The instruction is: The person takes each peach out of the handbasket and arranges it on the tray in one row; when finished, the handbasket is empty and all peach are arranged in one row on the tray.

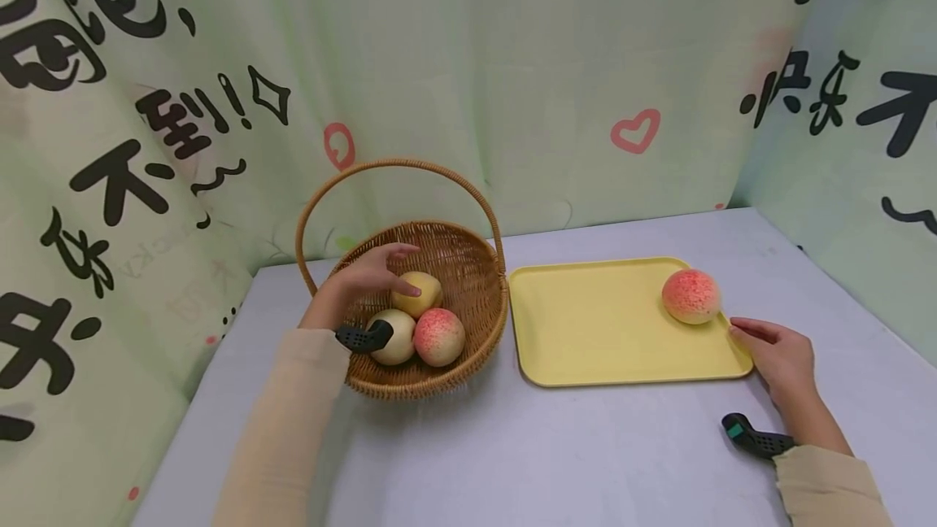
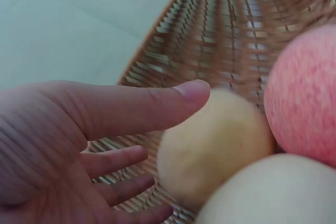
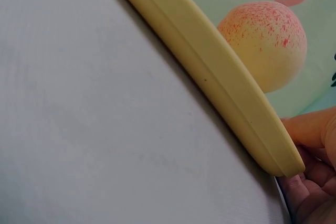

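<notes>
My left hand (image 1: 372, 273) reaches into the wicker basket (image 1: 479, 332), fingers spread over a yellow peach (image 1: 427, 293). In the left wrist view the thumb of the hand (image 2: 105, 129) lies across the edge of that peach (image 2: 215, 145), with the other fingers apart and nothing gripped. A pale peach (image 1: 396, 337) and a pink peach (image 1: 439, 337) sit beside it. My right hand (image 1: 786, 360) holds the right edge of the yellow tray (image 1: 586, 324), thumb on the rim; its fingers (image 3: 310, 182) are partly hidden by the tray. A pink-yellow peach (image 1: 691, 296) rests on the tray.
The basket's tall arched handle (image 1: 398, 163) rises above its opening. Basket and tray stand side by side on a white-covered table (image 1: 468, 454). A pale green printed curtain (image 1: 549, 88) hangs behind and at both sides.
</notes>
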A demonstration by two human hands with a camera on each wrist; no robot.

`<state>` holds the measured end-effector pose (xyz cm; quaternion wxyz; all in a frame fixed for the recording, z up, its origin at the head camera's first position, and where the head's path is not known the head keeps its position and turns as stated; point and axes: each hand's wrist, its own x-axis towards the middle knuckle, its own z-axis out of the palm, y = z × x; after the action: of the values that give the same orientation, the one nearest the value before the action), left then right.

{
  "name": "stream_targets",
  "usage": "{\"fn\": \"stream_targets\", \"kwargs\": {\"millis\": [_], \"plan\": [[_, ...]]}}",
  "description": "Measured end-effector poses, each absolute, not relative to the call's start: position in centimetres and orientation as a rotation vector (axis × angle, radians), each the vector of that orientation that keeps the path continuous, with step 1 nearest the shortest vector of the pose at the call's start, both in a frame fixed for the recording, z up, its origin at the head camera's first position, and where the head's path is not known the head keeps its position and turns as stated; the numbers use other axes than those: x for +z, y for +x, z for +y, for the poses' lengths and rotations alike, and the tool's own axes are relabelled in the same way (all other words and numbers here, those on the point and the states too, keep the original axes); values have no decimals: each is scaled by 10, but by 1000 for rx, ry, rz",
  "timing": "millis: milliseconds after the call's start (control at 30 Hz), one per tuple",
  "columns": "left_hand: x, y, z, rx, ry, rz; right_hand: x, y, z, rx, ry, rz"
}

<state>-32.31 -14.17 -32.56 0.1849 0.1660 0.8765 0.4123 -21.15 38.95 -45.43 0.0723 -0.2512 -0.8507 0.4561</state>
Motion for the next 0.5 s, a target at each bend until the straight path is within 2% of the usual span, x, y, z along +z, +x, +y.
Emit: {"fn": "stream_targets", "kwargs": {"millis": [500], "plan": [[-341, -318, -154, 1210, 470, 2402, -455, -212, 391, 1384, -759, -2551]]}}
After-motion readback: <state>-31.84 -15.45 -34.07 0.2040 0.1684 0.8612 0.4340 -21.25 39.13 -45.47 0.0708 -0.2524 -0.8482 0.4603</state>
